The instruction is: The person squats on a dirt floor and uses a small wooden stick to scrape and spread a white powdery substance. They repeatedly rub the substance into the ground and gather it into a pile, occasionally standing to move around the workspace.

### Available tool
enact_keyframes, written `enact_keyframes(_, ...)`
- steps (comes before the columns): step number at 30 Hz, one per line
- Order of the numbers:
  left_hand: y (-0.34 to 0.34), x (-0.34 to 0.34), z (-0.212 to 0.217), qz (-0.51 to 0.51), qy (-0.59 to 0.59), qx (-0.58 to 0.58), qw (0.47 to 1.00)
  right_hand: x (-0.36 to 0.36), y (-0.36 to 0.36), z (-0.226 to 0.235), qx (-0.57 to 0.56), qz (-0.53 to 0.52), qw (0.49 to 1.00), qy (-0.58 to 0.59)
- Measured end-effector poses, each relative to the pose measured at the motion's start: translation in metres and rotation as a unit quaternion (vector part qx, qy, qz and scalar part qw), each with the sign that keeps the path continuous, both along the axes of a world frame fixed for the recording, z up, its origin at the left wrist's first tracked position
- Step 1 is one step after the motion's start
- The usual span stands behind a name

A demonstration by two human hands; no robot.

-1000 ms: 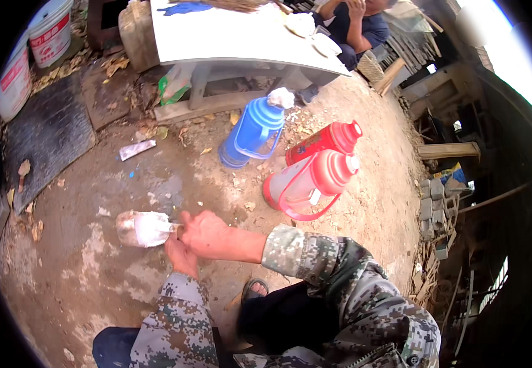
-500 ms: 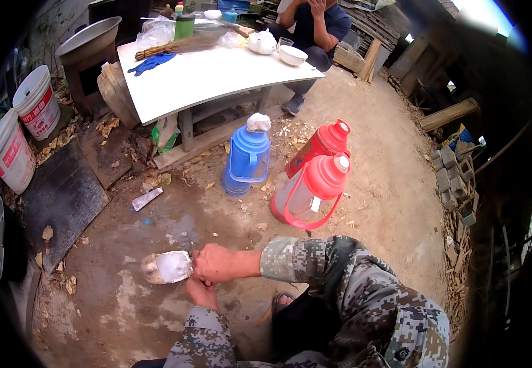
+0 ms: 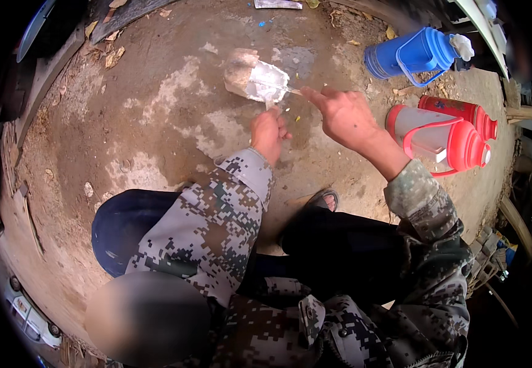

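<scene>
A beige, trough-like piece with white stuff inside it, a scoop or cut-open vessel (image 3: 238, 72), is on or just over the ground ahead of me; I cannot tell which. Its right edge is uneven and white. My left hand (image 3: 268, 134) is closed below that edge, pinching a short pale strip (image 3: 269, 105) that meets the piece. In my right hand (image 3: 349, 119) is a thin stick-like tool (image 3: 293, 91), the index finger laid along it. The tool's far end reaches the white stuff. Its exact kind is too small to tell.
To the right lie in view a blue thermos flask (image 3: 410, 54) with a white wad on its mouth, a grey-and-red thermos flask (image 3: 428, 132) and a red thermos flask (image 3: 456, 110). A pale flat packet (image 3: 278, 3) is at the top. Dry leaves dot the stained ground (image 3: 155, 116).
My view has tilted down and turned, so the table and the seated person have left it. My hands, close together before, are now apart, and the thin tool shows in my right hand.
</scene>
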State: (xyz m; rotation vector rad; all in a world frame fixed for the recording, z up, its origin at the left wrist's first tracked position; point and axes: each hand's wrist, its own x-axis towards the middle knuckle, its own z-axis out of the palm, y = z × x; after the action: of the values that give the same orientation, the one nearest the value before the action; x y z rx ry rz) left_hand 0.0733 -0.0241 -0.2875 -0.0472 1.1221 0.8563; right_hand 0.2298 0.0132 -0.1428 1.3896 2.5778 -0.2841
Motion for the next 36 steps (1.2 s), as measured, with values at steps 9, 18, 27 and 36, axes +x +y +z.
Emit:
enact_keyframes(9,-0.012,0.008,0.007,-0.009,-0.023,-0.013,1.000,0.004,-0.010,-0.052,-0.056,0.034,0.994,-0.086)
enact_keyframes(18,-0.023,0.011,0.015,0.023,0.006,-0.031,0.999,0.017,0.008,-0.081,-0.059,-0.048,0.996,-0.054)
enact_keyframes(27,-0.018,0.010,0.003,0.027,0.063,-0.007,0.998,0.016,-0.017,-0.002,-0.019,-0.037,0.999,-0.029)
enact_keyframes(36,-0.013,0.019,0.007,-0.016,0.119,0.003,0.993,-0.033,-0.019,-0.012,-0.074,0.015,0.991,-0.114)
